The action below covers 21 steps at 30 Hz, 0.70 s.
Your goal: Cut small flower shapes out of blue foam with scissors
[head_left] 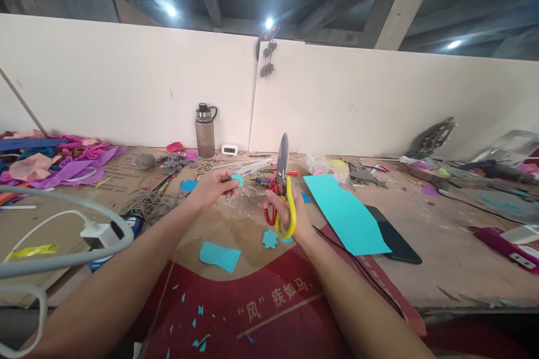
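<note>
Between the fingertips of my left hand (214, 188) is a small turquoise piece (237, 180), pinched at its edge. My right hand (290, 207) grips scissors (283, 162) with one red and one yellow handle, blades pointing up and looking closed. Below the scissors lies a turquoise cut-out (270, 239) with a scalloped, gear-like edge. A larger turquoise offcut (219, 256) with one rounded end rests to its left. On the right a big turquoise sheet (345, 213) partly covers a dark flat panel (396, 238).
A red-and-brown cardboard sheet (278, 314) with small turquoise scraps covers the table's front. A water bottle (205, 132) and a small white digital clock (229, 150) stand by the white partition (126, 84). Colourful scraps (63, 162) pile at left; a white charger (99, 234) and cables sit nearby.
</note>
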{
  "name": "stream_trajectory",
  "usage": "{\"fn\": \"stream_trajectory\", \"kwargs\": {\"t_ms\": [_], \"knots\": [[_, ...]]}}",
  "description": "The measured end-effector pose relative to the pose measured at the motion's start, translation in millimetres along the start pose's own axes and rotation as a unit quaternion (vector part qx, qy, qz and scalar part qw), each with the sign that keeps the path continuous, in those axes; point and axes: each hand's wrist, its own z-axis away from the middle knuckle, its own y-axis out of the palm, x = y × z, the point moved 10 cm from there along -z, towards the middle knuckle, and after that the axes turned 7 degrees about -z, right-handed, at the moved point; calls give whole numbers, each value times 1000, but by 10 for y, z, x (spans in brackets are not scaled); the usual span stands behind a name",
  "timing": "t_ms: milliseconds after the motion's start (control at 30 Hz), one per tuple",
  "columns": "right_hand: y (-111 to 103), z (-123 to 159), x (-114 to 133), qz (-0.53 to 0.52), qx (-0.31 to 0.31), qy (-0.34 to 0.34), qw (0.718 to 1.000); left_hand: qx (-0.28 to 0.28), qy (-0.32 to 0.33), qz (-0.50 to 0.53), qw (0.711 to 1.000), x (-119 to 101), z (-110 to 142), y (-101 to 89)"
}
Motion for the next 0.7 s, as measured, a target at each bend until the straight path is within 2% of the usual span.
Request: {"fn": "stream_trajectory", "kwargs": {"t_ms": [233,400,533,700], "knots": [[43,8,51,4,28,-28,999,-60,-25,101,993,-104,90,-61],[85,15,35,-9,18,17,1000,-80,-14,134,988,-370,159,-48],[116,28,-19,-23,22,53,998,-81,16,126,989,-611,112,23],[111,-29,-69,-23,33,29,999,-84,61,136,985,-834,-27,183]]}}
